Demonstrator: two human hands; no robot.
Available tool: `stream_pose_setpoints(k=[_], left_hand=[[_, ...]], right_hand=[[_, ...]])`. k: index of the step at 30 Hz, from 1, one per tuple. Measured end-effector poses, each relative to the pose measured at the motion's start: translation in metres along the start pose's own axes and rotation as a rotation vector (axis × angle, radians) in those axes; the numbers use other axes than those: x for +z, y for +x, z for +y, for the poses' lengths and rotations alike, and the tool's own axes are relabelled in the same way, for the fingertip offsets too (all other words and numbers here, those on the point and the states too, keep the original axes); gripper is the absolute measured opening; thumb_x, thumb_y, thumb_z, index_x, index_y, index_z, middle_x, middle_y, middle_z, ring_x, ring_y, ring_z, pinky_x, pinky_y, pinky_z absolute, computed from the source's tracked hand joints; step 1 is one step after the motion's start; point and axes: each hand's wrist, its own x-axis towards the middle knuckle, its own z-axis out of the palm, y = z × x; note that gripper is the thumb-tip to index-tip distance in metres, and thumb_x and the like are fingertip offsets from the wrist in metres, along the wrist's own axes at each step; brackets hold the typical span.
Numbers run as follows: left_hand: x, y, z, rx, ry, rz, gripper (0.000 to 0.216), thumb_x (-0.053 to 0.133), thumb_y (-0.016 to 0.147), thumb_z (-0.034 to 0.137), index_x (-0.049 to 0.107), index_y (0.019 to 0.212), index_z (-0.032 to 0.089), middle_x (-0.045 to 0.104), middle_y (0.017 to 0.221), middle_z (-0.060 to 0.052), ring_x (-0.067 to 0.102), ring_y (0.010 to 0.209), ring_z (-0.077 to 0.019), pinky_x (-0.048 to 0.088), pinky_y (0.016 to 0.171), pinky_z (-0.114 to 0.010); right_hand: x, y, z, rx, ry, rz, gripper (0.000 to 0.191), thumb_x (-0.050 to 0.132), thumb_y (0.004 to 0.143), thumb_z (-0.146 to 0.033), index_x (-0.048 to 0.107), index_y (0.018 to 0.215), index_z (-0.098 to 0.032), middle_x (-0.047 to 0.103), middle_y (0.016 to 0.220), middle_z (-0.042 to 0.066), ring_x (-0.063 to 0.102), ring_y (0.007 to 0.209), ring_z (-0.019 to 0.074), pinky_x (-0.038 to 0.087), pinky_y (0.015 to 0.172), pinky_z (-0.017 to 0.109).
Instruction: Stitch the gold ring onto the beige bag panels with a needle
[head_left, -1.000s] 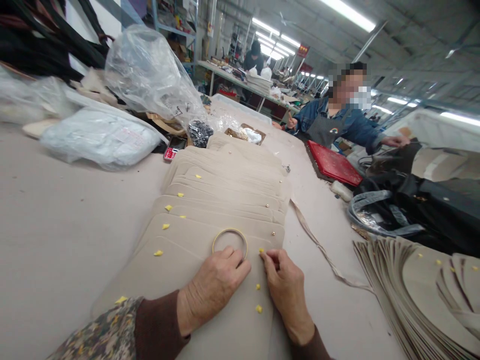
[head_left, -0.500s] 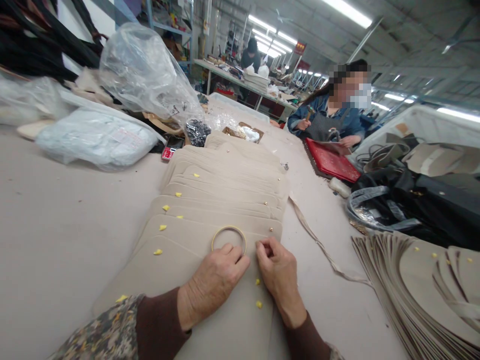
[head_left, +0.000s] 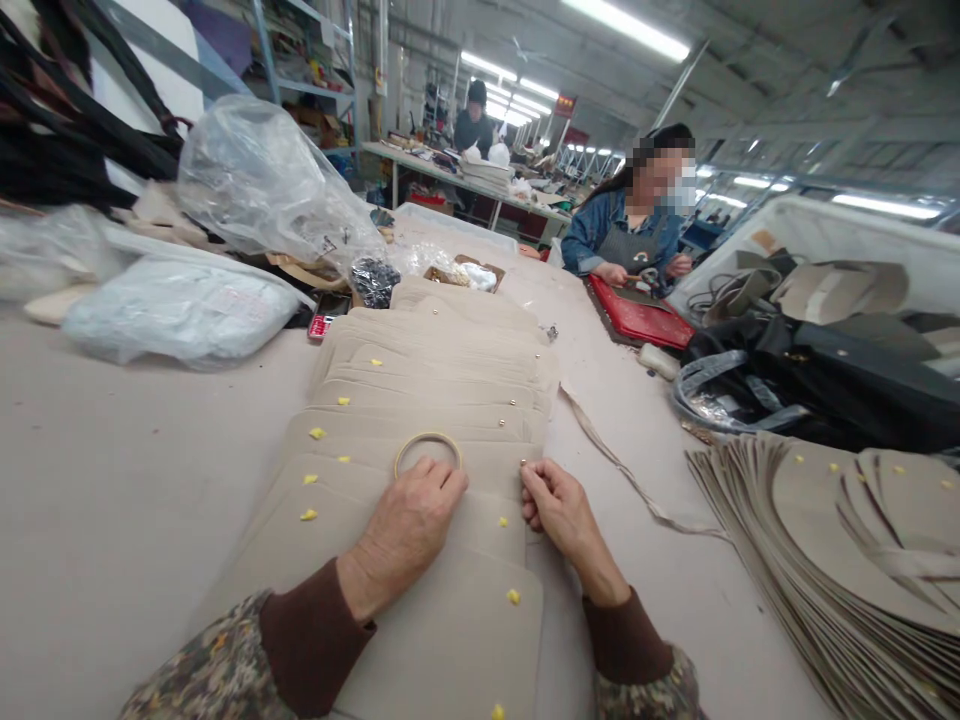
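A long row of overlapping beige leather panels point(head_left: 420, 400) lies down the middle of the table, each with small yellow bits and a metal stud near its right edge. My left hand point(head_left: 411, 512) rests fingers-down on a near panel, its fingertips on a thin tan ring point(head_left: 427, 442). My right hand point(head_left: 553, 502) is curled in a pinch at the right edge of the same panel, beside a stud point(head_left: 523, 463). What the pinch holds is too small to make out.
Plastic bags point(head_left: 262, 180) and a white bundle point(head_left: 180, 305) lie at the left. A fanned stack of beige pieces point(head_left: 825, 540) sits at the right, dark bags point(head_left: 825, 380) behind it. A beige strap point(head_left: 615, 460) trails across the table. A person in denim works at a red mat point(head_left: 641, 318).
My right hand has slid a little up and right to the panel's edge by a stud. The left hand stays at the ring. The person opposite now bends over the red mat.
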Motion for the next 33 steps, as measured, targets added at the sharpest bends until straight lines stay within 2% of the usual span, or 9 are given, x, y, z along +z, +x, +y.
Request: stream_pose_setpoints(k=[4,8,14,17,21,25,27,29,33], left_hand=[[-0.001,-0.012,0.004,0.108,-0.087,0.013,0.019,0.042,0.092,0.009,0.057,0.084,0.017,0.058,0.078,-0.004,0.053,0.075,-0.0215,0.048,0.067,-0.034],[-0.006,-0.019,0.007,0.212,-0.322,0.198,0.02,0.039,0.096,0.012,0.055,0.105,0.017,0.066,0.085,-0.003,0.061,0.076,-0.016,0.051,0.069,-0.027],[-0.012,-0.023,0.021,0.222,-0.463,0.173,0.045,0.038,0.099,0.021,0.027,0.143,0.017,0.07,0.102,-0.007,0.068,0.081,-0.0148,0.054,0.068,-0.023],[-0.008,-0.026,0.025,0.209,-0.418,0.17,0.043,0.035,0.1,0.023,0.026,0.141,0.014,0.07,0.095,-0.008,0.068,0.074,-0.0167,0.054,0.062,-0.025],[-0.004,-0.027,0.027,0.197,-0.402,0.151,0.034,0.036,0.099,0.02,0.034,0.132,0.014,0.068,0.081,-0.004,0.066,0.066,-0.017,0.05,0.055,-0.025],[-0.007,-0.025,0.027,0.144,-0.474,0.061,0.012,0.038,0.096,0.016,0.048,0.103,0.019,0.062,0.071,0.002,0.062,0.061,-0.0139,0.044,0.052,-0.022],[-0.01,-0.022,0.027,0.144,-0.494,0.039,0.012,0.039,0.095,0.015,0.049,0.091,0.019,0.059,0.069,0.002,0.06,0.059,-0.0127,0.043,0.052,-0.021],[-0.012,-0.019,0.028,0.159,-0.484,0.041,0.016,0.038,0.094,0.014,0.049,0.084,0.019,0.056,0.066,0.003,0.057,0.056,-0.0118,0.04,0.05,-0.021],[-0.014,-0.012,0.034,0.279,-0.457,0.133,0.02,0.034,0.094,0.011,0.048,0.081,0.019,0.053,0.065,0.002,0.05,0.054,-0.0111,0.036,0.049,-0.023]], right_hand=[[-0.004,0.001,0.002,-0.003,0.055,-0.01,0.032,0.056,0.082,-0.048,0.059,0.083,-0.016,0.055,0.062,-0.004,0.054,0.046,0.0092,0.038,0.039,0.017],[-0.009,-0.018,-0.006,-0.089,0.085,0.025,0.029,0.058,0.083,-0.043,0.063,0.09,-0.015,0.059,0.063,-0.002,0.055,0.051,0.0108,0.044,0.048,0.021],[-0.008,-0.063,-0.034,-0.505,-0.172,-0.092,0.017,0.055,0.088,-0.024,0.068,0.097,-0.018,0.069,0.086,0.006,0.062,0.076,0.0161,0.051,0.071,0.027],[-0.002,-0.068,-0.037,-0.674,-0.261,-0.119,0.017,0.051,0.089,-0.016,0.064,0.1,-0.019,0.068,0.089,0.006,0.061,0.078,0.0158,0.051,0.073,0.027],[0.007,-0.063,-0.029,-0.836,-0.379,-0.055,0.018,0.047,0.087,-0.01,0.062,0.087,-0.019,0.067,0.076,0.004,0.061,0.072,0.0159,0.049,0.068,0.027],[0.011,-0.064,-0.023,-0.94,-0.462,0.093,0.021,0.045,0.083,-0.006,0.061,0.079,-0.02,0.065,0.067,0.003,0.06,0.062,0.0144,0.047,0.06,0.024],[0.012,-0.067,-0.022,-0.926,-0.463,0.132,0.022,0.046,0.081,-0.006,0.062,0.077,-0.02,0.064,0.064,0.002,0.059,0.058,0.0139,0.047,0.057,0.023],[0.014,-0.07,-0.022,-0.804,-0.395,0.135,0.018,0.049,0.079,-0.01,0.064,0.073,-0.02,0.063,0.061,0.001,0.058,0.055,0.013,0.046,0.055,0.023],[0.013,-0.068,-0.022,-0.228,0.034,0.045,0.015,0.059,0.079,-0.026,0.061,0.066,-0.018,0.06,0.051,-0.001,0.054,0.045,0.0112,0.045,0.047,0.022]])
